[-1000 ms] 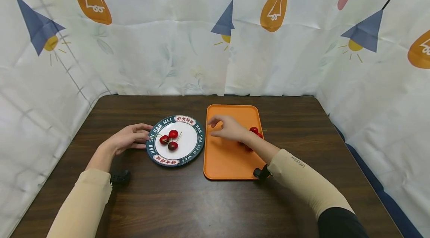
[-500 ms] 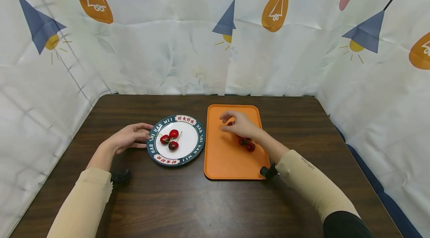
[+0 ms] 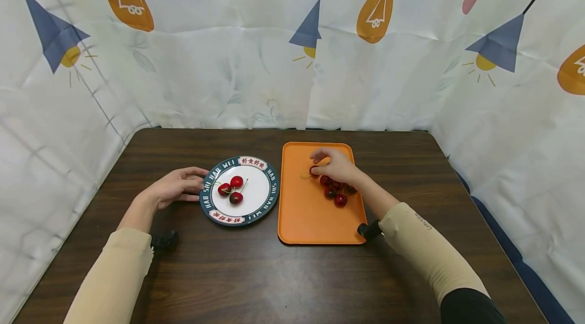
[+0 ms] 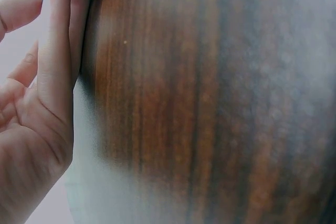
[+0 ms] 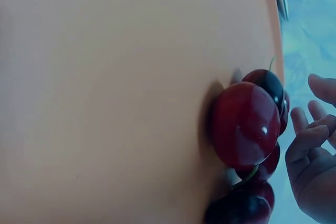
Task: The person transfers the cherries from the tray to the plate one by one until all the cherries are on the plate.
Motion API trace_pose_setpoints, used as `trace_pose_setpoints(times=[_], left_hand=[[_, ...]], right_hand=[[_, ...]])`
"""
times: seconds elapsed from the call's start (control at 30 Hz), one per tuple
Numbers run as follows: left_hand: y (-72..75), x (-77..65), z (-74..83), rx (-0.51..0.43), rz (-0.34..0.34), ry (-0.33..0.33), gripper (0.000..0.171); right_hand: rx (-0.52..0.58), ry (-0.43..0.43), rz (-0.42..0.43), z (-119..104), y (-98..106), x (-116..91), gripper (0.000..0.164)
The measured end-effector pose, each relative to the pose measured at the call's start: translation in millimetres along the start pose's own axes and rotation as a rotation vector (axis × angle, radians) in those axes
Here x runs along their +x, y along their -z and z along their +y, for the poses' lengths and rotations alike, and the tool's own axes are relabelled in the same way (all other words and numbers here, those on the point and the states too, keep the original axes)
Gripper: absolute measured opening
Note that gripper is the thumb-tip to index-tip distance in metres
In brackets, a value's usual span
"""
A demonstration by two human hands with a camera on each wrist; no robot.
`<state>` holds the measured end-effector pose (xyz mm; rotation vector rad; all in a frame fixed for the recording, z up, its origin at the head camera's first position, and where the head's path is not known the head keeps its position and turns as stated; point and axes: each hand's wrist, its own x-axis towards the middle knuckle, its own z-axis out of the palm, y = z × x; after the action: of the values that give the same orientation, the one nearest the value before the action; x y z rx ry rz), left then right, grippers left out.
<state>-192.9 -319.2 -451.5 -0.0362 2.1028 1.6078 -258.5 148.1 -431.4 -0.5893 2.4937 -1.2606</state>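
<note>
At the left of the table, my left hand (image 3: 179,187) rests its fingertips against the rim of a round plate (image 3: 210,211) with a green lettered border. Three red cherries (image 3: 235,198) with stems lie on that plate. My right hand (image 3: 337,166) is low over an orange tray (image 3: 301,222), thumb and fingers apart around a single dark cherry (image 3: 313,167), which the thumb partly covers. Just below the palm sits a cluster of several dark cherries (image 3: 340,200). The right wrist view shows the cluster's cherries (image 5: 245,124) large, beside the fingers (image 5: 307,142).
The plate and tray stand side by side on a dark wooden table (image 3: 228,273), a narrow gap between them. A white printed curtain (image 3: 256,75) hangs behind the table and along both sides.
My right hand has moved right across the tray, away from the plate, to the lone cherry, uncovering more of the cluster. My left hand stays at the plate's rim.
</note>
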Motion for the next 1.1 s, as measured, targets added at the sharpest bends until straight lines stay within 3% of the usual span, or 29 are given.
trace_pose_setpoints(times=[0.73, 1.1], left_hand=[[0.8, 0.9, 0.2, -0.008, 0.004, 0.009, 0.060], [0.5, 0.5, 0.4, -0.008, 0.004, 0.005, 0.060]], right_hand=[[-0.112, -0.060, -0.006, 11, -1, 7, 0.036], [-0.139, -0.043, -0.016, 15, -4, 10, 0.036]])
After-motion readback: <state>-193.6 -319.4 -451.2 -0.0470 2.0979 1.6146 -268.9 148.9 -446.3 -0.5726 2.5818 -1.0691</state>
